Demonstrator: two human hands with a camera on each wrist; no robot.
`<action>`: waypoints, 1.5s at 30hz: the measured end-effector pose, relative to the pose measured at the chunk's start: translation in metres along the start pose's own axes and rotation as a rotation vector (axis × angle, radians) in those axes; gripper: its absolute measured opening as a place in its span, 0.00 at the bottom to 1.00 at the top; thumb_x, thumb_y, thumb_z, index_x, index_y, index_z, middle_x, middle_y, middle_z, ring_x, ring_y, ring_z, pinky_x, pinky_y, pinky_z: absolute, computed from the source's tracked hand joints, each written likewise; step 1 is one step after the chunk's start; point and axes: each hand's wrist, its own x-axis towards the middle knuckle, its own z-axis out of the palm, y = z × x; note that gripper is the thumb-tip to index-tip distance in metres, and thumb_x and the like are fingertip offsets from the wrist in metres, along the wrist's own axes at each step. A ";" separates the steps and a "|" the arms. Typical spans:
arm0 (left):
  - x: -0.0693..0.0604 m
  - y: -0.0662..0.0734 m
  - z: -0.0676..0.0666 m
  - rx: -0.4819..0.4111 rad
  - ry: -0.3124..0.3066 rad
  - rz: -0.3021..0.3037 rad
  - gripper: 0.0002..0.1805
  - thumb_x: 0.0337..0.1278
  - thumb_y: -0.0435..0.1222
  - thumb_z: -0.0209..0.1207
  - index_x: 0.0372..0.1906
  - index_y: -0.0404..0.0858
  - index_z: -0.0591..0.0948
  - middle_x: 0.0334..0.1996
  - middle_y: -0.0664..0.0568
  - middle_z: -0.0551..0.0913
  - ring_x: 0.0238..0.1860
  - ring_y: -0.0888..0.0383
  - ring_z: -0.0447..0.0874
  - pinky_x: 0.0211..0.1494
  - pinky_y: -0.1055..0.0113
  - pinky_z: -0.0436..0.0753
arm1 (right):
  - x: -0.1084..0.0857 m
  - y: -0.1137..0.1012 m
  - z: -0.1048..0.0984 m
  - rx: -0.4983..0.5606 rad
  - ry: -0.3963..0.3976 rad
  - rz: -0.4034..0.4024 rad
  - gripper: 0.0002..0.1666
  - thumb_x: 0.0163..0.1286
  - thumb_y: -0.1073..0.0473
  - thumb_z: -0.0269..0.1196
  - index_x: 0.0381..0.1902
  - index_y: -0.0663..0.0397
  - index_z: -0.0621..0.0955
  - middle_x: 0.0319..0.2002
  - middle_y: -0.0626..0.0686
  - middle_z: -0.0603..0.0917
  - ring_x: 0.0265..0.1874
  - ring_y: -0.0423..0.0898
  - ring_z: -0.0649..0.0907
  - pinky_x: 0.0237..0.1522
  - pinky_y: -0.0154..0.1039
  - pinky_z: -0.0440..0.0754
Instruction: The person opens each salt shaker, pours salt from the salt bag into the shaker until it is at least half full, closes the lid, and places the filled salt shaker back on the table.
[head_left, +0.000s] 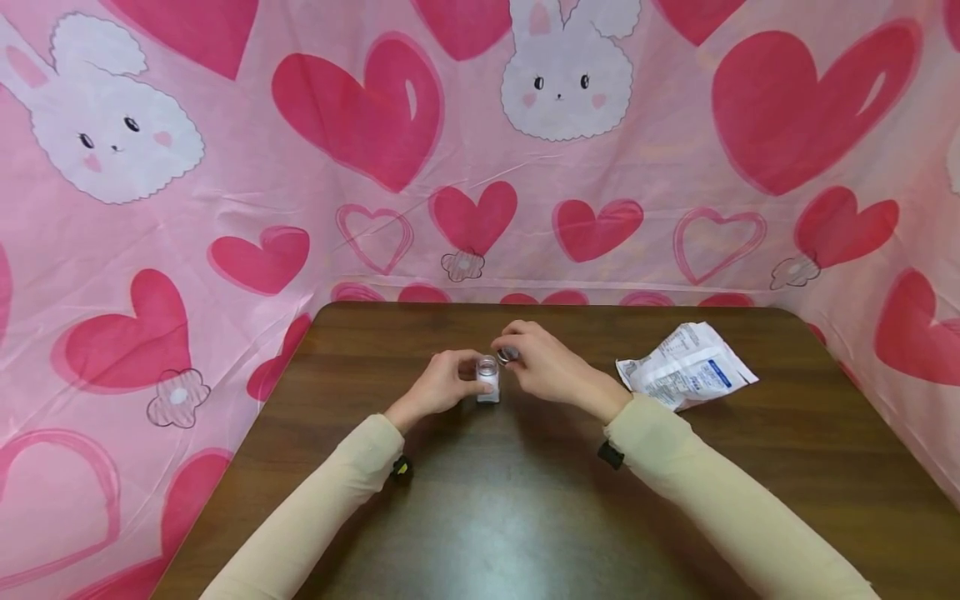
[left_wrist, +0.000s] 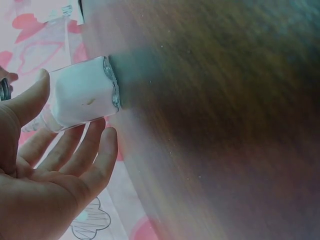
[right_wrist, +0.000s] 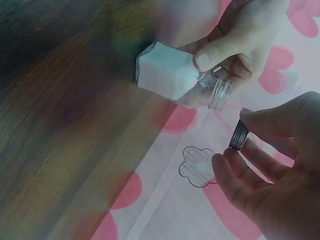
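A small square glass jar (head_left: 487,390) of white contents stands on the table, its threaded mouth uncovered. My left hand (head_left: 444,382) grips it near the top, thumb on one side and fingers on the other. In the right wrist view the clear threaded neck of the jar (right_wrist: 167,72) shows beyond the left thumb. Just right of the jar, my right hand (head_left: 551,362) pinches a dark metal screw cap (right_wrist: 239,136) between thumb and fingertips. The cap is apart from the jar's mouth.
A crumpled white printed packet (head_left: 688,367) lies on the brown wooden table (head_left: 480,517), right of the right hand. Pink cloth (head_left: 480,167) with hearts and rabbits hangs behind and beside the table.
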 end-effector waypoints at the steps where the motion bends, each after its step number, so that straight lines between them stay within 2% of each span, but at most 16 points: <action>1: 0.000 0.000 0.000 -0.001 0.000 0.004 0.20 0.58 0.35 0.77 0.55 0.35 0.86 0.46 0.49 0.89 0.48 0.54 0.89 0.54 0.57 0.86 | 0.001 0.000 0.001 0.006 -0.010 0.003 0.18 0.66 0.74 0.68 0.54 0.63 0.87 0.50 0.57 0.82 0.51 0.54 0.80 0.57 0.50 0.80; 5: 0.000 0.000 0.000 0.012 0.003 0.021 0.20 0.58 0.34 0.77 0.54 0.35 0.86 0.45 0.49 0.90 0.48 0.54 0.89 0.54 0.56 0.85 | 0.006 -0.002 0.005 0.019 -0.044 0.015 0.20 0.66 0.76 0.66 0.56 0.63 0.86 0.51 0.57 0.81 0.52 0.55 0.78 0.57 0.51 0.79; 10: 0.000 -0.001 -0.001 0.036 0.001 0.020 0.20 0.58 0.35 0.77 0.55 0.35 0.86 0.46 0.49 0.89 0.48 0.54 0.89 0.55 0.56 0.85 | 0.011 -0.004 0.010 0.018 -0.052 -0.020 0.21 0.66 0.76 0.63 0.56 0.64 0.86 0.53 0.58 0.81 0.52 0.56 0.78 0.57 0.50 0.79; 18: -0.002 0.002 -0.003 0.008 -0.011 0.030 0.26 0.58 0.34 0.76 0.61 0.33 0.84 0.52 0.45 0.88 0.52 0.51 0.88 0.57 0.54 0.85 | 0.016 -0.005 0.016 0.033 -0.078 -0.045 0.22 0.67 0.77 0.63 0.56 0.61 0.87 0.53 0.57 0.81 0.52 0.55 0.76 0.56 0.49 0.79; 24: -0.001 0.003 -0.003 -0.011 -0.011 0.032 0.28 0.58 0.34 0.77 0.63 0.34 0.84 0.52 0.46 0.88 0.51 0.52 0.89 0.56 0.57 0.85 | 0.018 -0.006 0.019 0.057 -0.089 -0.046 0.23 0.66 0.77 0.63 0.58 0.61 0.87 0.52 0.57 0.81 0.50 0.54 0.77 0.54 0.49 0.79; 30: -0.001 0.002 -0.003 -0.025 -0.016 0.030 0.28 0.57 0.34 0.77 0.62 0.33 0.84 0.52 0.46 0.88 0.51 0.51 0.89 0.56 0.56 0.85 | 0.018 -0.004 0.022 0.053 -0.102 -0.053 0.24 0.66 0.77 0.63 0.59 0.62 0.87 0.51 0.57 0.82 0.50 0.55 0.77 0.53 0.49 0.79; 37: -0.002 0.002 -0.003 -0.010 -0.010 0.031 0.23 0.57 0.37 0.77 0.56 0.34 0.86 0.48 0.48 0.89 0.48 0.53 0.89 0.54 0.55 0.86 | 0.020 -0.004 0.023 0.039 -0.131 -0.055 0.23 0.67 0.75 0.64 0.59 0.62 0.87 0.52 0.57 0.82 0.51 0.55 0.77 0.55 0.49 0.79; 45: -0.001 0.003 -0.003 0.000 -0.012 0.030 0.22 0.58 0.36 0.77 0.56 0.35 0.86 0.48 0.48 0.89 0.49 0.52 0.89 0.54 0.55 0.85 | 0.020 -0.003 0.024 0.030 -0.142 -0.035 0.23 0.67 0.74 0.65 0.59 0.61 0.87 0.52 0.57 0.82 0.51 0.54 0.77 0.55 0.48 0.79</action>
